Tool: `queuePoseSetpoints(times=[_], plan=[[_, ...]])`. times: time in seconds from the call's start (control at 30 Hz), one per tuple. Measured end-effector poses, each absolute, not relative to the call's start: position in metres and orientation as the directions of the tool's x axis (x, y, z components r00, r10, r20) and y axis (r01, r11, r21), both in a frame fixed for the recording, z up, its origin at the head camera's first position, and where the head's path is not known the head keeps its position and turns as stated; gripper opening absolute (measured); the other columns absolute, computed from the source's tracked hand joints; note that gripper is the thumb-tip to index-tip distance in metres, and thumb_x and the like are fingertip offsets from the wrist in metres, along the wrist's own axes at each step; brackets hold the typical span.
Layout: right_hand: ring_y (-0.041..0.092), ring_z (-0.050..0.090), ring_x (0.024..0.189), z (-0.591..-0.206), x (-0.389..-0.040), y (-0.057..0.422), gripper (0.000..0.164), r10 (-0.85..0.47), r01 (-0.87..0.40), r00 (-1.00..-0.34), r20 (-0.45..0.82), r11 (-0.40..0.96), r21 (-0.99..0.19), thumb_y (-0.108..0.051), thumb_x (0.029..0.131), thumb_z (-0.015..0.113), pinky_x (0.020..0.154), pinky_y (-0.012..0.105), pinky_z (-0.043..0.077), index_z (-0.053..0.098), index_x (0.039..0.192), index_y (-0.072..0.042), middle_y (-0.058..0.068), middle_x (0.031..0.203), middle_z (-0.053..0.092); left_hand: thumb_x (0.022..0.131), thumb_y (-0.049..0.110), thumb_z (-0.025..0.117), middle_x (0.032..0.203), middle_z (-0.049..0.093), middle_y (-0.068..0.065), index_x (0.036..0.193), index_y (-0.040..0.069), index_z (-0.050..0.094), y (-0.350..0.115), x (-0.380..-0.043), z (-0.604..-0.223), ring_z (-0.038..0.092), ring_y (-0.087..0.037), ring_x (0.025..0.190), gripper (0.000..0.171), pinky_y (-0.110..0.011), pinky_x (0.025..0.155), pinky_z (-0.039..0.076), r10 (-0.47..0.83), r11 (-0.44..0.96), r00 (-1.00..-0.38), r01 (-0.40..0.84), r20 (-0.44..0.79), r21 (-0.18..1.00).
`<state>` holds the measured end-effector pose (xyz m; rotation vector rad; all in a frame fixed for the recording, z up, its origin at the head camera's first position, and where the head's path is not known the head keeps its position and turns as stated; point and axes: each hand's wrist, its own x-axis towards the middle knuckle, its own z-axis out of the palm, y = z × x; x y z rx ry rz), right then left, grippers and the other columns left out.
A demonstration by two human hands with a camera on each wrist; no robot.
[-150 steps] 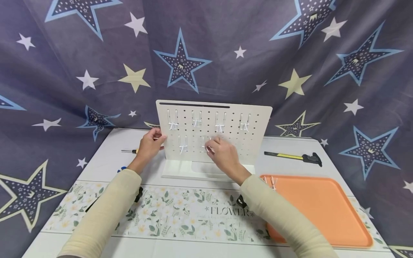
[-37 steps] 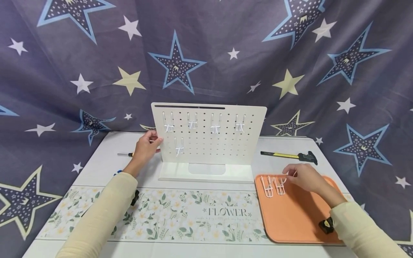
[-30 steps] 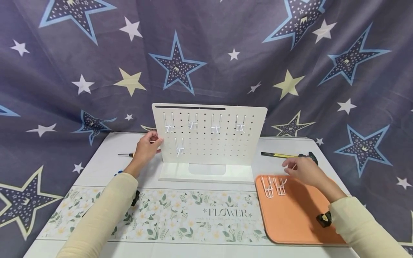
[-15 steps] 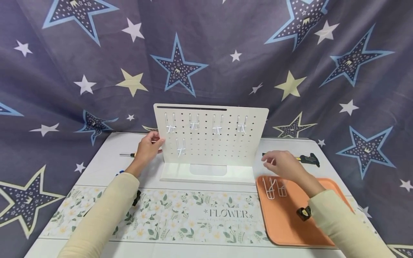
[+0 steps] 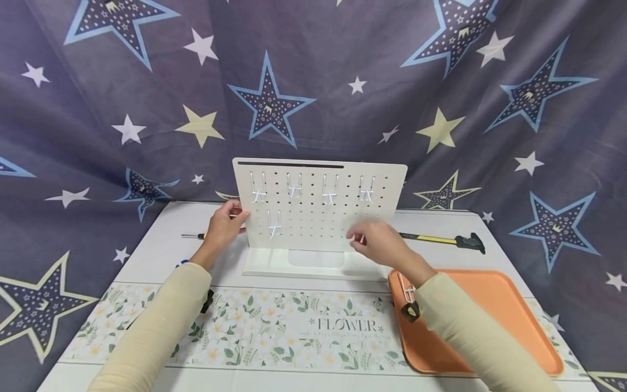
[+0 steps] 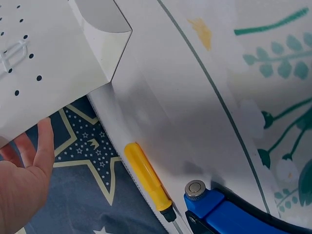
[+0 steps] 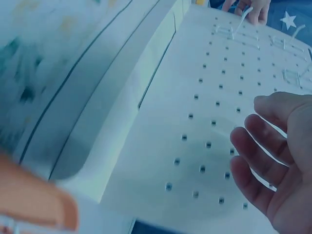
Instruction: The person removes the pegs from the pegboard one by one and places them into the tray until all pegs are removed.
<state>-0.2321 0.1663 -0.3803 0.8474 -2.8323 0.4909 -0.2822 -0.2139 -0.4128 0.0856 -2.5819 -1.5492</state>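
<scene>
A white pegboard [image 5: 313, 218] stands upright on its base, with a row of white wire hooks across its top. One more wire hook [image 5: 275, 230] hangs lower at its left. My left hand [image 5: 225, 226] holds the board's left edge, thumb in front and fingers partly hidden behind; the left wrist view also shows this hand [image 6: 29, 180] at the edge. In front of the board's lower right my right hand [image 5: 379, 242] hovers with loosely bent fingers. Nothing lies in this hand [image 7: 278, 151] in the right wrist view.
An orange tray [image 5: 509, 321] lies at the right, a white wire hook [image 5: 408, 293] in its left corner, partly covered by my arm. Behind it is a black-and-yellow caliper [image 5: 436, 239]. A yellow-handled screwdriver [image 6: 146, 173] and a blue tool [image 6: 219, 209] lie left of the board.
The second lower hook, under my right hand five seconds ago, is gone from the board. My right hand was over the hooks in the tray, then moved left to the board. My left hand stays.
</scene>
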Motion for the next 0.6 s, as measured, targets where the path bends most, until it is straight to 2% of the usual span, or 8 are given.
queuePoseSetpoints(times=[0.2, 0.37, 0.6], plan=[[0.01, 0.065, 0.076, -0.385, -0.236, 0.136, 0.014, -0.541, -0.593, -0.804, 0.247, 0.758, -0.272, -0.017, 0.093, 0.072, 0.064, 0.025, 0.058, 0.077, 0.106, -0.013, -0.003, 0.086, 0.074, 0.105, 0.018, 0.056, 0.12, 0.057, -0.018, 0.123, 0.002, 0.054, -0.215, -0.282, -0.414, 0.06, -0.026, 0.107, 0.024, -0.042, 0.09, 0.067, -0.121, 0.471, -0.99, 0.011, 0.077, 0.882], [0.009, 0.065, 0.079, -0.392, -0.24, 0.112, 0.014, -0.539, -0.589, -0.808, 0.24, 0.759, -0.278, -0.019, 0.095, 0.07, 0.067, 0.024, 0.058, 0.076, 0.108, -0.016, -0.004, 0.09, 0.074, 0.104, 0.018, 0.057, 0.12, 0.058, -0.018, 0.121, 0.003, 0.054, -0.214, -0.282, -0.414, 0.06, -0.025, 0.106, 0.023, -0.039, 0.087, 0.068, -0.12, 0.471, -0.99, 0.013, 0.079, 0.882], [0.011, 0.065, 0.081, -0.401, -0.248, 0.075, 0.015, -0.499, -0.571, -0.818, 0.287, 0.765, -0.298, -0.019, 0.095, 0.069, 0.068, 0.024, 0.058, 0.076, 0.108, -0.018, -0.003, 0.094, 0.075, 0.104, 0.016, 0.057, 0.118, 0.057, -0.018, 0.12, 0.002, 0.054, -0.213, -0.28, -0.414, 0.06, -0.026, 0.105, 0.021, -0.045, 0.091, 0.066, -0.127, 0.463, -0.989, 0.013, 0.081, 0.886]])
